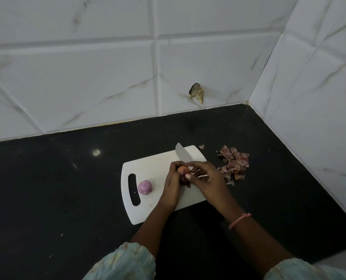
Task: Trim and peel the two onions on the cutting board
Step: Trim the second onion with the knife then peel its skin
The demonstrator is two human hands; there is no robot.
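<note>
While one onion (145,187) lies peeled and purple near the handle slot of the white cutting board (160,158), the other onion (182,170) sits cupped between both hands above the board's middle, still showing brownish skin. The left hand (173,185) curls round it from below, likely to steady it and turn it as the skin comes off. The right hand (203,178) grips the knife (181,153), whose blade points away toward the wall, while its thumb and fingertips press at the onion's top; the handle is hidden, so exactly how it is held is hard to tell. Working over the board keeps scraps contained. A pile of peels (234,165) lies on the black counter (67,188) just right of the board, within easy reach.
</note>
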